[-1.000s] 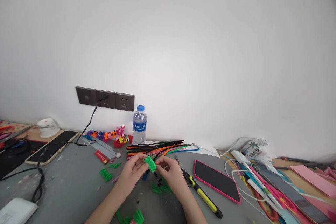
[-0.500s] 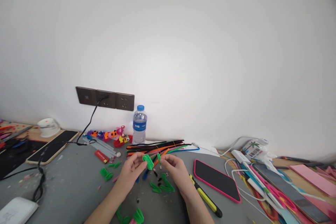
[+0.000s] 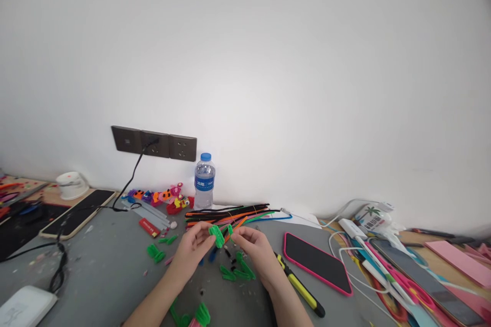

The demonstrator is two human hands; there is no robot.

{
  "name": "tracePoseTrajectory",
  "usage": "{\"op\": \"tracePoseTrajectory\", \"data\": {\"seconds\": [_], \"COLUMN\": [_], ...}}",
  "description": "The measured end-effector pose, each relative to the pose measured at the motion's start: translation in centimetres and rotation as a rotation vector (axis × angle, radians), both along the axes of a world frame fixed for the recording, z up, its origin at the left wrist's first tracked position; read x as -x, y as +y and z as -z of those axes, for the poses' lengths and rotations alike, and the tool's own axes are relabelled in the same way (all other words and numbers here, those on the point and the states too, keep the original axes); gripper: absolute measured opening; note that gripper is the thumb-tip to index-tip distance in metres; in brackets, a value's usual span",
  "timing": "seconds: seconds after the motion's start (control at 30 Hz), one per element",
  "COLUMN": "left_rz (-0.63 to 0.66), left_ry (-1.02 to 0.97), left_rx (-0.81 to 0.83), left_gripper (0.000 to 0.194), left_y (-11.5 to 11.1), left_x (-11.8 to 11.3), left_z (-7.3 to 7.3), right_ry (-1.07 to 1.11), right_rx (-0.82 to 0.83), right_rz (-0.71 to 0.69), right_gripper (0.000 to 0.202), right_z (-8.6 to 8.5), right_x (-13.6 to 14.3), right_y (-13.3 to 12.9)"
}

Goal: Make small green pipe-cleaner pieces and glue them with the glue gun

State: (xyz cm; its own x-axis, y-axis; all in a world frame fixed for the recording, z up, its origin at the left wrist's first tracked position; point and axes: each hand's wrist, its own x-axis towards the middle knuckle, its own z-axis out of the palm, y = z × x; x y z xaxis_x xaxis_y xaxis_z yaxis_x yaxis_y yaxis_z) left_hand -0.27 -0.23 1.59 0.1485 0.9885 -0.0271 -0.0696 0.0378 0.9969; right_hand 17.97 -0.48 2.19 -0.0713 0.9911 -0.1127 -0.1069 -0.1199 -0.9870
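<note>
Between its thumb and fingers, my left hand pinches a folded green pipe cleaner piece. Close on its right, my right hand grips a smaller green pipe cleaner piece at the fingertips. The two pieces are held near each other above the grey mat. More bent green pipe cleaners lie under the hands, and a folded green one rests left of my left wrist. At the near edge is a green and pink pipe cleaner piece, partly cut off by the frame.
A bundle of coloured pipe cleaners lies by a water bottle. To the right are a yellow utility knife, a pink-edged phone and scissors. Small pipe cleaner figures, glue sticks and another phone sit left.
My right hand has shifted slightly left, bringing its small green piece nearer to the one in my left hand. My left hand barely moves.
</note>
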Motion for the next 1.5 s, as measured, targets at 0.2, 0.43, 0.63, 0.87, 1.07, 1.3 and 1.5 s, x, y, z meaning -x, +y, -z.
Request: {"op": "tracePoseTrajectory", "data": {"seconds": [0.2, 0.43, 0.63, 0.87, 1.07, 1.3, 1.5], "left_rz": [0.015, 0.014, 0.005, 0.012, 0.006, -0.004, -0.011], "left_ry": [-0.059, -0.045, 0.024, 0.012, -0.002, -0.02, -0.016], "left_rx": [-0.028, -0.023, 0.02, 0.014, 0.015, 0.007, 0.006], "left_gripper": [0.03, 0.03, 0.033, 0.033, 0.034, 0.033, 0.033], "left_y": [0.3, 0.2, 0.1, 0.0, 0.0, 0.0, 0.0], "left_x": [0.0, 0.0, 0.0, 0.1, 0.0, -0.1, 0.0], "left_z": [1.1, 0.7, 0.4, 0.3, 0.4, 0.2, 0.1], "right_ry": [-0.042, -0.026, 0.049, 0.115, 0.16, 0.221, 0.187], "right_rx": [-0.069, -0.132, -0.141, -0.124, -0.058, 0.0, -0.027], "right_rz": [-0.013, 0.001, 0.053, 0.048, 0.118, 0.104, 0.1], "right_gripper": [0.034, 0.035, 0.03, 0.026, 0.028, 0.035, 0.048], "right_z": [0.4, -0.7, -0.4, -0.1, -0.3, 0.1, 0.3], "right_x": [0.8, 0.5, -0.4, -0.3, -0.5, -0.9, -1.2], "right_y": [0.1, -0.3, -0.1, -0.1, -0.1, 0.0, 0.1]}}
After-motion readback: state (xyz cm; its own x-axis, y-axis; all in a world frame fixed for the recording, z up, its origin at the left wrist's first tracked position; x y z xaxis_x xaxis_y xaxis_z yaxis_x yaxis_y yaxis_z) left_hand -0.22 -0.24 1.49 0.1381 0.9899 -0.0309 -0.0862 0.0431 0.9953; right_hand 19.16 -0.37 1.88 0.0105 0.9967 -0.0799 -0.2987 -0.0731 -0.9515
